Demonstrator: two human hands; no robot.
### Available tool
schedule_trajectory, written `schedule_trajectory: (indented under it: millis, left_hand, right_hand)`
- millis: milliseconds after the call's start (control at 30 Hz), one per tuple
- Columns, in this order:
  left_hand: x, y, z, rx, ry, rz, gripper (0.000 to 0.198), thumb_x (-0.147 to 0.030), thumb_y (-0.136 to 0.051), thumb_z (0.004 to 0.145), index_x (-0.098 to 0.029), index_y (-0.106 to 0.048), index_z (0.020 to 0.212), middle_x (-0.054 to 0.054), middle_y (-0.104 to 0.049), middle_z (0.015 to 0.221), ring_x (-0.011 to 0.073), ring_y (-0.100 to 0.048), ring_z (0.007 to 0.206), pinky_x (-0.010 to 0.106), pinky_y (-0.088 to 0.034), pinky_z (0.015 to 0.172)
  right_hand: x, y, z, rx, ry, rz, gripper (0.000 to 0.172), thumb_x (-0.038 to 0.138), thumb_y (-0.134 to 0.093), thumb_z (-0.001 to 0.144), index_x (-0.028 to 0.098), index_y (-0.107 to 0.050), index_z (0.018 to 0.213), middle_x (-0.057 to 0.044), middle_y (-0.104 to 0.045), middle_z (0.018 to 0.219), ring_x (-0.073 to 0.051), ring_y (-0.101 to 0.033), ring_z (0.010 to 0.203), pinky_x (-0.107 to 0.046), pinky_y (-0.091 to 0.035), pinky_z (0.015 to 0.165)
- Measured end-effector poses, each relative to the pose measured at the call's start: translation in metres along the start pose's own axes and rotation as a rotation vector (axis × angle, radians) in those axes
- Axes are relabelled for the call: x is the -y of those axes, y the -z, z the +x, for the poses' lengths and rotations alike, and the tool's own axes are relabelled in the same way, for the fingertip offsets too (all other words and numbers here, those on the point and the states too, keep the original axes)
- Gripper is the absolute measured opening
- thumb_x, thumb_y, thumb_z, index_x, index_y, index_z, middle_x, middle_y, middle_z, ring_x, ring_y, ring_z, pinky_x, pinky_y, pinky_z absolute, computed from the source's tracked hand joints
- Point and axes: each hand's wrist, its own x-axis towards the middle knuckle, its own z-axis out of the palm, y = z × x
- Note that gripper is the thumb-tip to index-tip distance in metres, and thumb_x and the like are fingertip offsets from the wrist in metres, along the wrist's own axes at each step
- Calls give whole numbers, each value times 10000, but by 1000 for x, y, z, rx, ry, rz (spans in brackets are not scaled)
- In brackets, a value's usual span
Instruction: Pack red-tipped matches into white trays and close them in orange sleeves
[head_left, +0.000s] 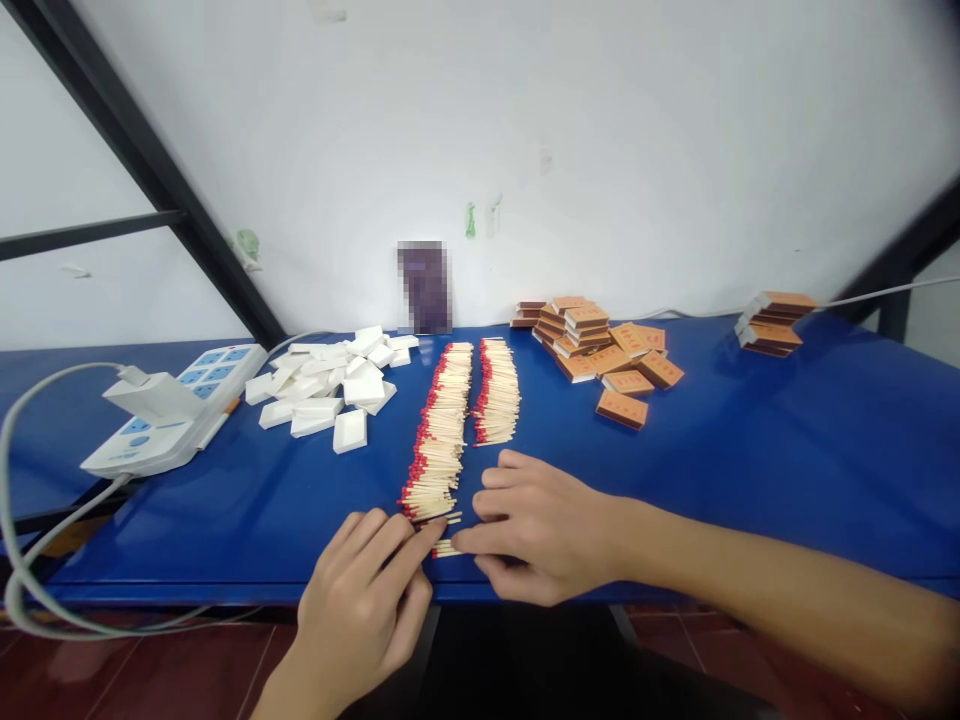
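1. Meeting at the near end of the long row of matches (444, 425), the left hand (364, 590) and right hand (544, 525) point their index fingers toward each other.
2. The left index fingertip touches loose matches (445, 547) just below the long row; the other fingers bend loosely, tips tucked out of sight, so I cannot tell whether they pinch anything.
3. The right index fingertip covers the ends of those loose matches; its other fingers curl, and I cannot tell whether they grasp anything.
4. Just right of the long row lies a short row of matches (498, 392); stems overlap too densely to count.
5. Left of the long row, white trays (363, 388) heap up, hiding one another; farther left, a charger (154, 400) partly covers a power strip (169, 440).
6. Well right of the long row, orange matchboxes (609, 358) pile up, lower ones half hidden.
7. Behind the long row's far end, a dark upright thing (426, 288) is blurred into blocks.
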Motion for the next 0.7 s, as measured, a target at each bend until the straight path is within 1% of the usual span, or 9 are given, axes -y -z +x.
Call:
schedule_trajectory:
  millis: [67, 167, 300, 400, 467, 567, 700]
  left_hand:
    - [0, 3, 1, 21, -14, 3, 366, -66, -442, 919, -169, -648, 1203, 58, -658, 916, 206, -524, 821, 348, -423, 779]
    - [0, 6, 2, 30, -34, -17, 352, -70, -422, 934, -168, -652, 1183, 53, -654, 927, 203, -527, 840, 346, -421, 810]
    - [1, 7, 2, 25, -41, -47, 345, -58, -425, 933, -165, -644, 1177, 54, -645, 923, 202, -519, 838, 343, -419, 814]
    - [1, 4, 0, 20, -23, -54, 360, -38, -422, 931, -163, -626, 1199, 57, -640, 929, 200, -514, 828, 339, -416, 798]
    - [1, 1, -2, -10, 17, -59, 344, -29, -430, 932, -147, -619, 1195, 60, -624, 890, 196, -501, 790, 333, -410, 757]
    - [0, -3, -3, -66, 89, -52, 300, -37, -472, 933, -132, -625, 1173, 54, -598, 836, 188, -485, 741, 334, -403, 723]
    - [0, -6, -1, -94, 135, -53, 259, -56, -495, 934, -130, -648, 1129, 48, -576, 817, 182, -484, 726, 328, -395, 697]
  right_hand:
    - [0, 0, 0, -10, 0, 1, 201, 228, -530, 920, 199, -726, 885, 12, -502, 660, -163, -351, 652, -339, -241, 664]
    - [1, -1, 0, -32, 12, 3, 192, 230, -537, 918, 194, -720, 871, 16, -498, 653, -161, -348, 647, -335, -243, 660]
    - [1, -1, 1, -93, 20, -4, 192, 212, -532, 915, 171, -715, 874, 19, -511, 651, -153, -351, 636, -331, -245, 652]
    - [0, -1, 2, -127, 1, -21, 209, 206, -521, 907, 157, -707, 827, 10, -530, 664, -152, -365, 641, -329, -256, 654]
    - [0, 0, 2, -112, -20, -35, 211, 214, -517, 904, 155, -711, 849, 3, -548, 681, -155, -388, 653, -330, -267, 665]
    - [-1, 0, 3, -70, -43, -48, 226, 235, -507, 915, 160, -720, 933, 0, -566, 709, -159, -411, 664, -330, -273, 677]
    - [0, 0, 2, -29, -65, -60, 240, 260, -496, 932, 175, -717, 973, 6, -556, 718, -156, -392, 645, -330, -264, 679]
